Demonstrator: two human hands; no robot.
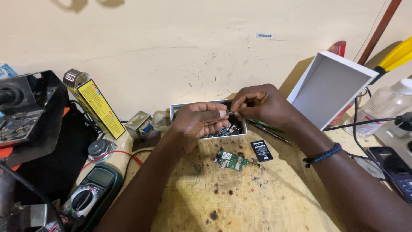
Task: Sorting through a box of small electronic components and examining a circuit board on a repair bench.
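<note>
My left hand (pixel 198 121) and my right hand (pixel 262 103) meet over a small white tray (pixel 172 110) filled with several tiny metal parts. The fingertips of both hands pinch one small metal part (pixel 228 112) between them, just above the tray. The tray's contents are mostly hidden under my hands. A green circuit board (pixel 231 161) lies on the stained wooden table (pixel 240 202) just in front of the tray, with a small black battery (pixel 261 151) to its right. I wear a blue and black braided band (pixel 322 155) on my right wrist.
A green-cased multimeter (pixel 91 195) with a red lead sits front left, next to a small round speaker (pixel 99 149). A yellow and black box (pixel 95 103) leans on the wall. An open white box (pixel 329 86), a clear bottle (pixel 383 107) and black cables stand right.
</note>
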